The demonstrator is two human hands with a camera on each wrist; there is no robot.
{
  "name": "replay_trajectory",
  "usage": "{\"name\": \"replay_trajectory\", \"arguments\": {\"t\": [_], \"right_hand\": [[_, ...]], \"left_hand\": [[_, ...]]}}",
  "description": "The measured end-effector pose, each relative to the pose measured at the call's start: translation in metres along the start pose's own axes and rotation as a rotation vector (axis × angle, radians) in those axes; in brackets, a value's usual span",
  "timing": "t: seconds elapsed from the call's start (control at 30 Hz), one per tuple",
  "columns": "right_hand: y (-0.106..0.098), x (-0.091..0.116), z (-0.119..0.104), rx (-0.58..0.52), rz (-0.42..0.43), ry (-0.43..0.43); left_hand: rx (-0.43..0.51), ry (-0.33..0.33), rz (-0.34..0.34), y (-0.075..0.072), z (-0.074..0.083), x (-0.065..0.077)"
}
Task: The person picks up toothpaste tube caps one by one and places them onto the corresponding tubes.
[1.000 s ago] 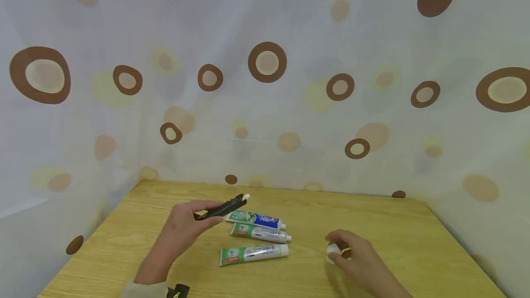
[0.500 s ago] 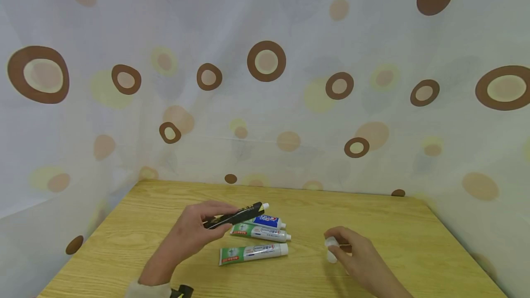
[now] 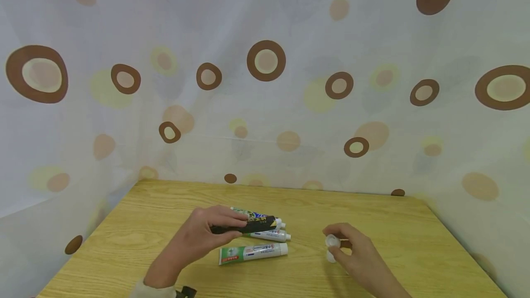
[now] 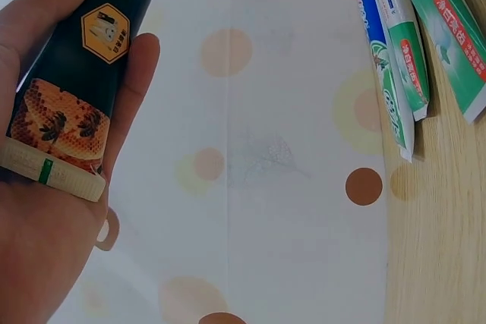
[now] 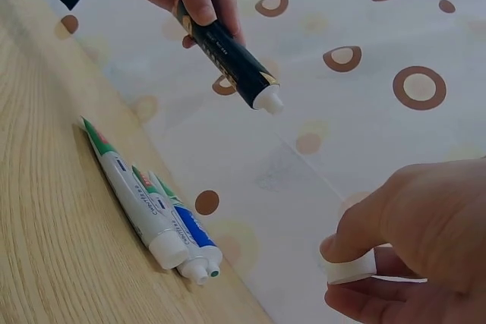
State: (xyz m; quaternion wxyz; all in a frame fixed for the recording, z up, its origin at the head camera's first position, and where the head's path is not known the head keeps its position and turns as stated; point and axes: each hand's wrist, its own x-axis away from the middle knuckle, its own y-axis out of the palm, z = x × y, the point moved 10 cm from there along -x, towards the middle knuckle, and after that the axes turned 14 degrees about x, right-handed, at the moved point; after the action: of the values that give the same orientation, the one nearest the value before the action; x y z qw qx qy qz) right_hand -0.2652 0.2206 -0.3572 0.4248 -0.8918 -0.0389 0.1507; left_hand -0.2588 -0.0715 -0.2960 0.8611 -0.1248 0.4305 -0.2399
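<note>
My left hand [image 3: 203, 233] grips a black toothpaste tube [image 3: 262, 225], its bare white nozzle pointing right. The left wrist view shows honeycomb artwork on the tube [image 4: 64, 123], whose crimped end lies against the palm. Between thumb and fingers, my right hand [image 3: 358, 254] pinches a white cap [image 3: 332, 241], hollow side visible. A second white cap-like piece [image 3: 331, 257] shows just below it, partly hidden by the thumb. Below the black tube, a blue-and-green toothpaste tube [image 5: 194, 225] and a green-and-white one [image 3: 269, 235] lie side by side, both with narrow nozzles showing.
Closer to me lies another green-and-white toothpaste tube [image 3: 254, 254], with a wide white cap on it. The wooden table [image 3: 372, 215] meets a dotted curtain [image 3: 306, 118] at the back and on both sides.
My left hand has moved right and lowered the black tube over the two rear tubes. The right hand's cap has turned its hollow side into view, and the second white piece now shows below it.
</note>
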Motion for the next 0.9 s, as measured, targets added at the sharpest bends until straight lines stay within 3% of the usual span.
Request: {"name": "replay_trajectory", "arguments": {"t": [0.23, 0.37, 0.5, 0.77, 0.9], "right_hand": [[0.005, 0.002, 0.004, -0.111, -0.041, 0.127], [0.007, 0.003, 0.004, -0.185, -0.049, 0.146], [0.007, 0.003, 0.004, -0.236, -0.056, 0.148], [0.009, 0.001, 0.0, -0.238, -0.092, 0.09], [0.009, 0.0, 0.002, -0.248, -0.095, 0.105]], "left_hand": [[0.004, 0.015, -0.01, 0.006, 0.001, 0.0], [-0.008, 0.008, -0.013, 0.008, 0.001, -0.001], [-0.013, 0.0, -0.014, 0.009, 0.001, -0.002], [0.067, -0.065, -0.04, 0.015, -0.005, -0.003], [0.042, -0.078, -0.048, 0.017, -0.006, -0.004]]}}
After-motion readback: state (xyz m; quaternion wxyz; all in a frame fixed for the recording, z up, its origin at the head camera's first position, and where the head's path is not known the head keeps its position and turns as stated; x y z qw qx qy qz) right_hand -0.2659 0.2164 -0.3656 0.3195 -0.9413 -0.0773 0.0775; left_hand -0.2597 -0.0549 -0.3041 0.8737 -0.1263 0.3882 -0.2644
